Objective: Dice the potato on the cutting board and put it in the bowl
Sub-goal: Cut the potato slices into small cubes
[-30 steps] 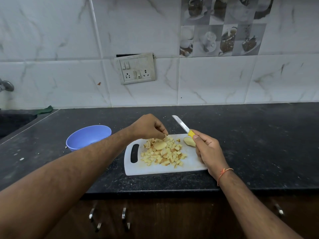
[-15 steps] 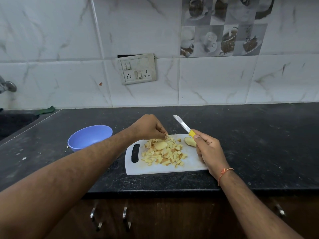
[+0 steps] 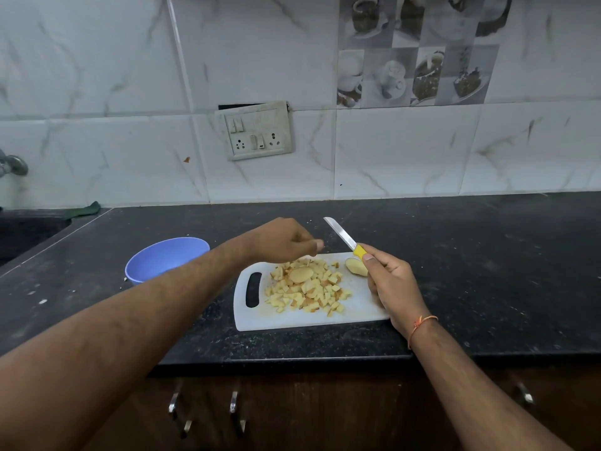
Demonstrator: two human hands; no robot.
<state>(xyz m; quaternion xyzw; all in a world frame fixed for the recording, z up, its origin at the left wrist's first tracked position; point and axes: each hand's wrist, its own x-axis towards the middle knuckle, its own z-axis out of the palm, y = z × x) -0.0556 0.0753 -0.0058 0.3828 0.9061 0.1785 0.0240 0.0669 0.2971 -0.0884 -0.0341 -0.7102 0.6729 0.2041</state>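
A white cutting board [image 3: 359,308] lies on the black counter with a pile of diced potato [image 3: 309,289] on it. A round uncut slice [image 3: 301,275] sits on top of the pile, and a larger uncut potato piece [image 3: 355,266] lies at the board's far right. My left hand [image 3: 282,239] hovers over the pile's far edge with curled fingers; I see nothing in it. My right hand [image 3: 392,281] grips a yellow-handled knife [image 3: 345,237], blade raised and pointing away to the left. The empty blue bowl [image 3: 167,258] stands left of the board.
A sink [image 3: 22,231] with a tap [image 3: 13,165] is at the far left. A switch and socket plate [image 3: 257,131] hangs on the tiled wall behind. Cabinet handles [image 3: 234,406] show below the counter's front edge. Bare counter stretches to the right.
My left hand has lifted a little off the far edge of the pile, and its thumb now points right. The right hand and knife have hardly moved.
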